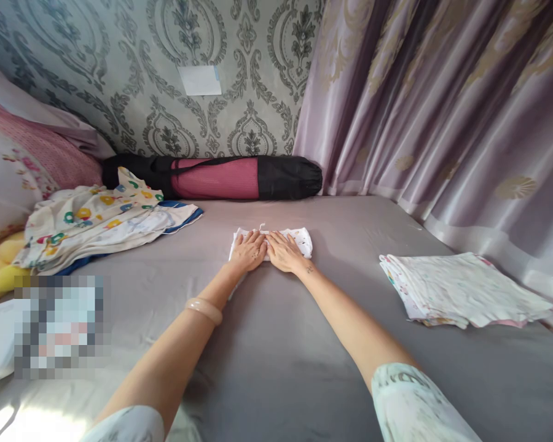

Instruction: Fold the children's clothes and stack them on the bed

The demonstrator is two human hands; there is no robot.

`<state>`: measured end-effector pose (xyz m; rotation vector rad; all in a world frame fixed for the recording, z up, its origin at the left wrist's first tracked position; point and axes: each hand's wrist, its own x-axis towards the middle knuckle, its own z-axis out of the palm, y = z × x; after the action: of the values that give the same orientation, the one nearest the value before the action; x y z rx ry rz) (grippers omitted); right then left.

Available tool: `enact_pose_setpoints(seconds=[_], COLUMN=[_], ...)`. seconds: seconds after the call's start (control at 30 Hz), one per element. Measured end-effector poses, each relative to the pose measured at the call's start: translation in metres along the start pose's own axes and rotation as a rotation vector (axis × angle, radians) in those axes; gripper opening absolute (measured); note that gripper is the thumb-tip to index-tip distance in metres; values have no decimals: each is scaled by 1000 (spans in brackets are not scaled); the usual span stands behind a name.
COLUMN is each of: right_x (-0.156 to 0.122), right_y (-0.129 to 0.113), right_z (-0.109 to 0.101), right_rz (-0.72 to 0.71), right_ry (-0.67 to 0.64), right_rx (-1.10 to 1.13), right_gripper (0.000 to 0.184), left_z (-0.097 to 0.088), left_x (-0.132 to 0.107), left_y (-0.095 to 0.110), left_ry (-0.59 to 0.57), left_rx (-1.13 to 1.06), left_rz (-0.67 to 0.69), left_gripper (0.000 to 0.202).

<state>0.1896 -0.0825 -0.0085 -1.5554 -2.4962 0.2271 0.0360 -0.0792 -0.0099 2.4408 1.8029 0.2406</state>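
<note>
A small white cloth with dark spots [305, 240] lies folded on the grey sheet [304, 344], near the middle of the bed. My left hand [250, 250] rests flat on its left part, fingers stretched out. On the right part my right hand [283, 250] lies flat too, and the two hands almost meet at the fingertips. Much of the cloth is hidden under them. A thin white strip or tie sticks up behind it. What the cloth is, I cannot tell.
Folded pale clothes [461, 288] are stacked at the right. Patterned garments [101, 215] lie loosely at the left, beside a yellow plush toy [2, 264]. Against the wall stretches a black and dark-pink roll bag [216, 178]. A purple curtain [419, 92] hangs at the right.
</note>
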Motion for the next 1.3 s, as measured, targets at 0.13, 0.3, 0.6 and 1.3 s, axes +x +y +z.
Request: enact_pose_setpoints(seconds=[0.13, 0.3, 0.6, 1.3], right_x=[-1, -3, -10, -22], right_y=[2, 6, 18, 41], right_z=[2, 1, -6, -26], right_rz=[-3, 83, 215, 192], right_ry=[18, 31, -10, -10], right_rx=[-9, -38, -74, -95], right_gripper=[55, 55, 60, 61], left_z=[-1, -6, -4, -19], left_x=[3, 3, -5, -6], left_y=[0, -6, -33, -27], left_ry=[-27, -59, -44, -16], left_rx=[-6, -41, -50, 41], left_rz=[-62, -150, -197, -114], left_gripper=[50, 58, 62, 63])
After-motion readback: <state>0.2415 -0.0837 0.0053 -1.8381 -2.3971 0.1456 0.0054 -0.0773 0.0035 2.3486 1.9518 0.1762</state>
